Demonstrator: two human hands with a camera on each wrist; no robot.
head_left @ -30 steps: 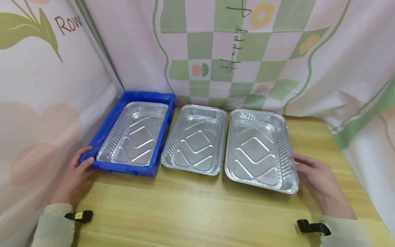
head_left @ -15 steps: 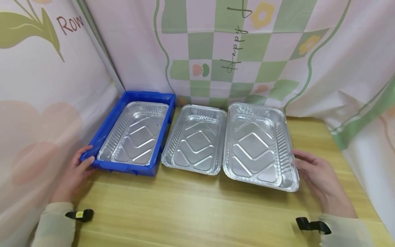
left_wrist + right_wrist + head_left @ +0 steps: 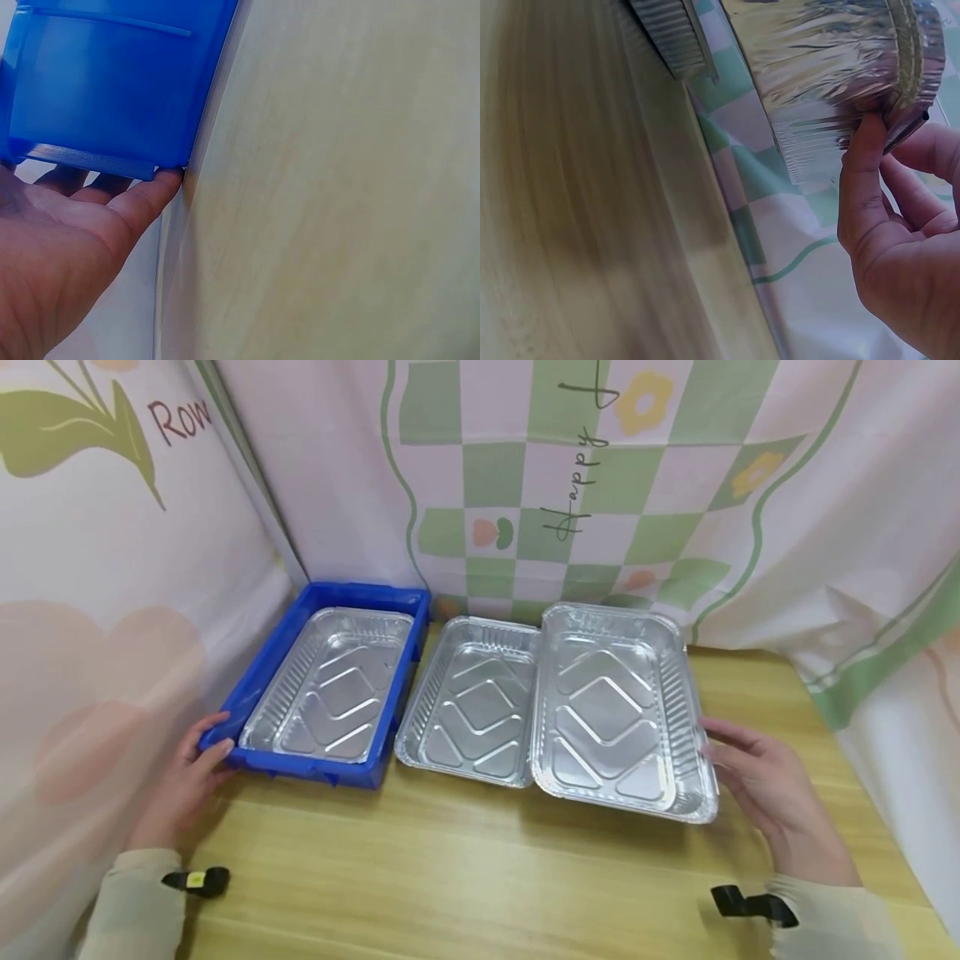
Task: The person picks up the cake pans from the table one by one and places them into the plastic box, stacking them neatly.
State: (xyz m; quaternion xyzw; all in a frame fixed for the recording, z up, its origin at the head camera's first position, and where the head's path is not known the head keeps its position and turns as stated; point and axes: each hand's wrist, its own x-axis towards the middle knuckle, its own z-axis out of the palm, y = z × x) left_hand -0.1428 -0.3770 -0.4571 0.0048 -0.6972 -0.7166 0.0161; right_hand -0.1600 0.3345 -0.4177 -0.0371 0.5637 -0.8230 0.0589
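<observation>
My right hand [image 3: 772,789] pinches the right rim of a foil pan [image 3: 611,710], thumb on one side of the rim and fingers on the other. The right wrist view has this pan's crinkled side [image 3: 817,67] raised off the wooden table. Its left edge overlaps the rim of a second foil pan [image 3: 476,706], which lies flat in the middle. At the left, my left hand [image 3: 187,768] grips the near left corner of a blue plastic crate [image 3: 303,766]. A third foil pan [image 3: 341,693] sits inside that crate.
The wooden table [image 3: 450,868] extends in front of the pans. Behind them hangs a patterned cloth [image 3: 510,468], and another printed cloth [image 3: 112,568] closes off the left side. More cloth [image 3: 862,568] drapes at the right.
The right-hand foil pan has risen and shifted left, so that it now overlaps the middle pan's rim. My right hand moved left with it. The left hand stays at the crate's corner.
</observation>
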